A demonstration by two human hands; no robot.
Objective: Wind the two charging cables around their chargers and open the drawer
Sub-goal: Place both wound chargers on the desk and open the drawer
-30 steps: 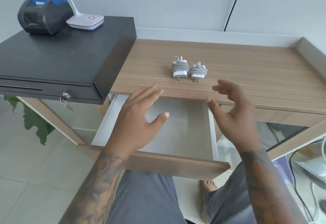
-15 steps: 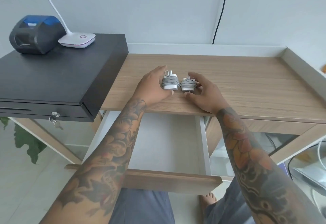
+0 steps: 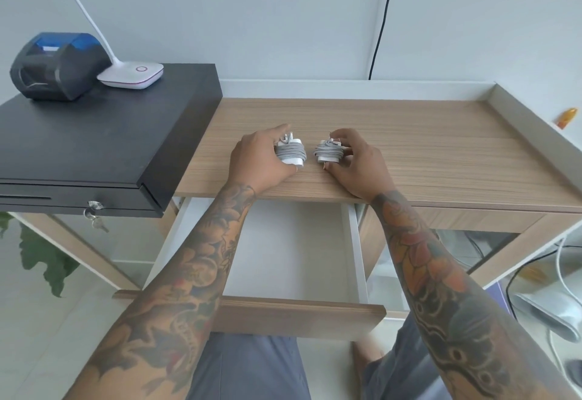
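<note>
- Left charger [image 3: 291, 154]: white block, grey cable wound round its body in tight turns; lies on the wooden desk top [image 3: 425, 147], near the front edge. Winding looks complete.
- Right charger [image 3: 329, 152]: likewise wrapped in grey cable, plug prongs toward the front edge; just beside the left one, a small gap between them.
- Drawer [image 3: 296, 316]: pulled well out under the desk top, white interior, nothing visible inside. Judged: both parts of the task are done; at most, lifting the chargers is left.
- Left hand [image 3: 261, 160]: fingers and thumb curled round the left charger, gripping it on the desk.
- Right hand [image 3: 356, 163]: fingers curled over the right charger, thumb at its front; holds it.
- Writing: none legible on the chargers, the cash drawer [image 3: 94, 147] or the receipt printer [image 3: 56, 65].
</note>
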